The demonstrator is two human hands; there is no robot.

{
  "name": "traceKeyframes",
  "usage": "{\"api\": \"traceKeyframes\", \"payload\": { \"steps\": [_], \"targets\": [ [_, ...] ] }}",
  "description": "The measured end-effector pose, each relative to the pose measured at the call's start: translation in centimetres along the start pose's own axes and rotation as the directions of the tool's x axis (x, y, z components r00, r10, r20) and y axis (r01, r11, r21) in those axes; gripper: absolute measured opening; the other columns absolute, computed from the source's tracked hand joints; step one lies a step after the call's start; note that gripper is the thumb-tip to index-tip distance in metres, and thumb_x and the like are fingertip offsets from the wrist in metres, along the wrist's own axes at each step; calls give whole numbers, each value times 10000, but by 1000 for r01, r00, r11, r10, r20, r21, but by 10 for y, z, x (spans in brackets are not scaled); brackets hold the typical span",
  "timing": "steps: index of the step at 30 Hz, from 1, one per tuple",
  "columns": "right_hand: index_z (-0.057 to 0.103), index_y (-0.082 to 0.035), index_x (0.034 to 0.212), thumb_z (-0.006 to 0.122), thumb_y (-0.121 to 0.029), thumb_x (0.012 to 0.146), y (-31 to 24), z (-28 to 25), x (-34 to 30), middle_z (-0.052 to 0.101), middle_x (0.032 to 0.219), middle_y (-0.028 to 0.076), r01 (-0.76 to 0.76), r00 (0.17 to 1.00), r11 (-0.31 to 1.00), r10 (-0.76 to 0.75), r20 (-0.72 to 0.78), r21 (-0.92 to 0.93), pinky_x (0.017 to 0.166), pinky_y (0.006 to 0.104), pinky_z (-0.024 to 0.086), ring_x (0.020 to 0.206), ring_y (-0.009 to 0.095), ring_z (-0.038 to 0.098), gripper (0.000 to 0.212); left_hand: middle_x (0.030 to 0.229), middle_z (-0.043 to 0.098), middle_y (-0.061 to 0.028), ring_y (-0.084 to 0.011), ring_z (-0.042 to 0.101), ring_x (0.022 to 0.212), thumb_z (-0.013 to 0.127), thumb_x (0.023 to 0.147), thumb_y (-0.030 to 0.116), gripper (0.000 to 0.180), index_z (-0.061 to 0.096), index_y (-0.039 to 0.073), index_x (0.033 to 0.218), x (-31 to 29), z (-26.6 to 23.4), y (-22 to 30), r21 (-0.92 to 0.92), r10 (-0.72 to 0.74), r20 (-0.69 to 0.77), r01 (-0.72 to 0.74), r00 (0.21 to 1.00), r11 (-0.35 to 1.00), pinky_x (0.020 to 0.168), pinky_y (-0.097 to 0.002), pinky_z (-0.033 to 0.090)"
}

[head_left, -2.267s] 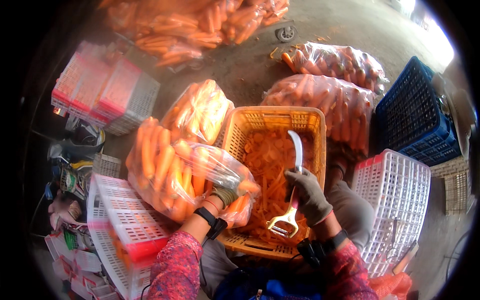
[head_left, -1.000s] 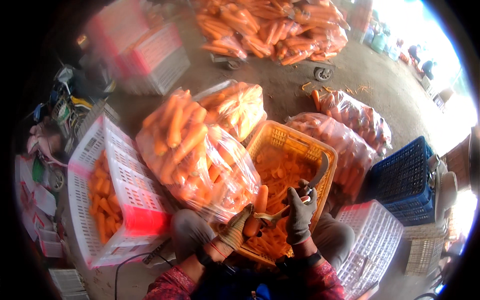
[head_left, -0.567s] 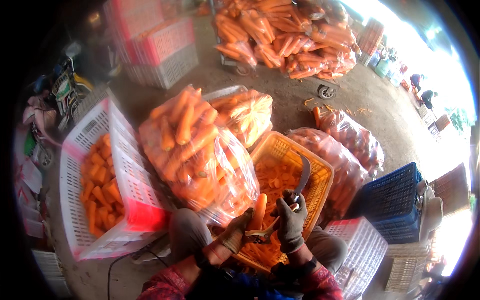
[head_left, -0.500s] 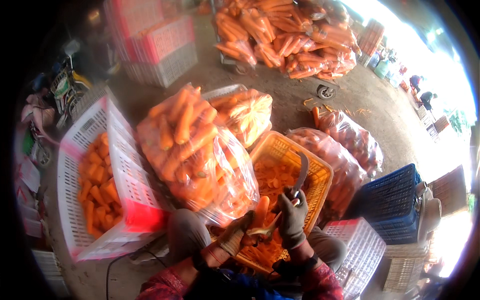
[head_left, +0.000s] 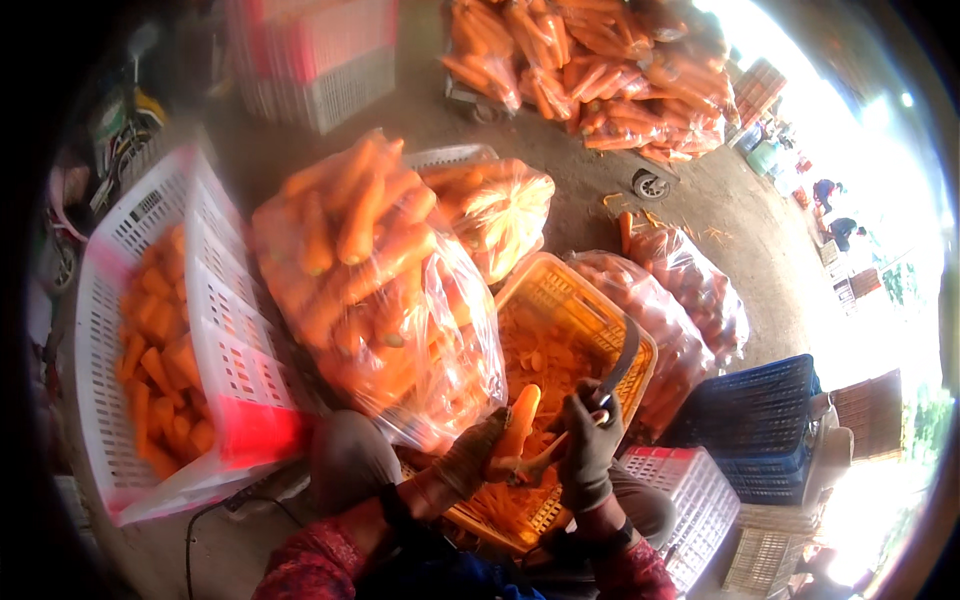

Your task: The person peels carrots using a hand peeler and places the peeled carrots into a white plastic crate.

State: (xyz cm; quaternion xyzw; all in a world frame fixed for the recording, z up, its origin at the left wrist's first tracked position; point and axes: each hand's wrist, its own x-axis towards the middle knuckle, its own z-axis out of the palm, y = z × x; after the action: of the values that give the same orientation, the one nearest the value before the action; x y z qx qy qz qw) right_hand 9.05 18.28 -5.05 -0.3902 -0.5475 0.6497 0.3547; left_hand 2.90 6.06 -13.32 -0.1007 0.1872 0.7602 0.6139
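While both gloved hands work above the near part of the orange crate (head_left: 567, 288), a carrot (head_left: 521, 413) stands tilted between them, its free end pointing away from the person. The left hand (head_left: 474, 456) is curled around the carrot's lower part, some fingers hidden; the right hand (head_left: 588, 457) is closed on a peeler (head_left: 543, 461), whose head lies at the carrot, though contact is too blurred to confirm. A curved blade (head_left: 627, 360) projects from the same right fist; whether it is joined to the peeler cannot be told. Peelings (head_left: 540, 352) lie in the crate. At left are a full bag (head_left: 365, 290) and a white crate (head_left: 258, 430) with carrot pieces (head_left: 165, 345). Possible faults: the peeler could skid off the carrot's smooth side into the left glove, which grips close by the head; the carrot, round and held at one end, could turn under pressure; and the exposed blade, near the orange crate's right wall, could snag there should the right wrist swing outward.
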Motion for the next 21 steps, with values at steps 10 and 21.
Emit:
{"api": "traceKeyframes", "payload": {
  "steps": [10,21],
  "targets": [
    [541,-21,964,580,-147,870,-18,-18,42,518,646,23,78,995,994,-83,-60,-76,446,230,405,462,113,487,162,837,604,-23,-107,536,674,499,970,349,321,568,75,1122,-1,16,5,229,112,-142,-77,984,970,619,-229,470],
    [568,-26,919,572,-167,868,18,-46,61,502,638,23,41,987,999,-37,-158,18,441,241,380,457,107,453,150,798,576,8,-67,531,716,563,946,321,240,607,92,1007,-30,33,9,335,-101,-101,129,990,933,596,-191,436]
  ]
}}
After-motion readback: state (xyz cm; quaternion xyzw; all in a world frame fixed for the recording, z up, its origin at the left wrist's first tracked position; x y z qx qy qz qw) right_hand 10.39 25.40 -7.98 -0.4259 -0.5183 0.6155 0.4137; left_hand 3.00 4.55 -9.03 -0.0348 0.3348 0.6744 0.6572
